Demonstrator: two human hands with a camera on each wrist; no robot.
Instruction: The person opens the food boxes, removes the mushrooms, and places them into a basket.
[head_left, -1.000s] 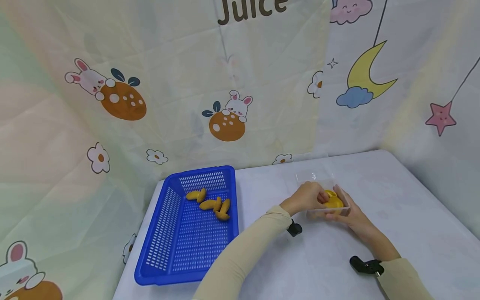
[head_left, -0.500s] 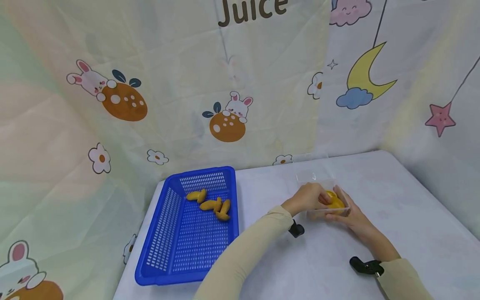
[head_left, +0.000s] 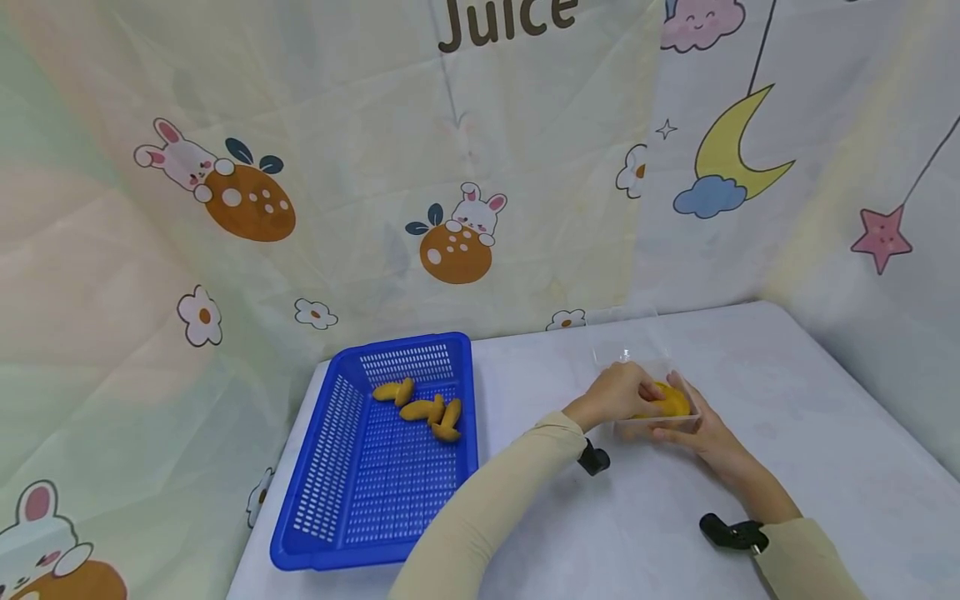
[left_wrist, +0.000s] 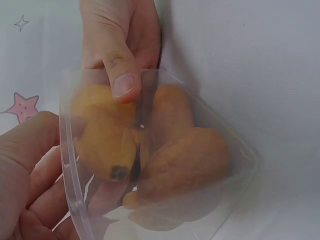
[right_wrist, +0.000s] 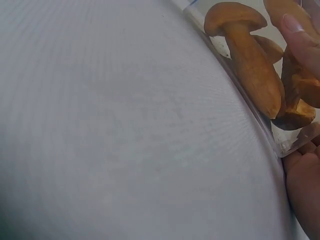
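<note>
White table (head_left: 555, 533) bears a blue basket (head_left: 382, 487) and, well apart to its right, a clear container (left_wrist: 235, 175). The right hand (head_left: 708, 435) grips the container; the left hand (head_left: 617, 394), fingers curled, pinches 1 yellow-brown mushroom (head_left: 677, 401) inside it. 3 more mushrooms (head_left: 416, 410) lie toward the basket's far end.

Head cam bright w/ soft shadows; wrist cams dimmer.

One box (left_wrist: 241, 165), one basket (head_left: 397, 487), three mushrooms (head_left: 422, 410) (basketed)

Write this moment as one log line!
left hand: on yellow piece | right hand: holds clear box | blue basket: three mushrooms
</note>
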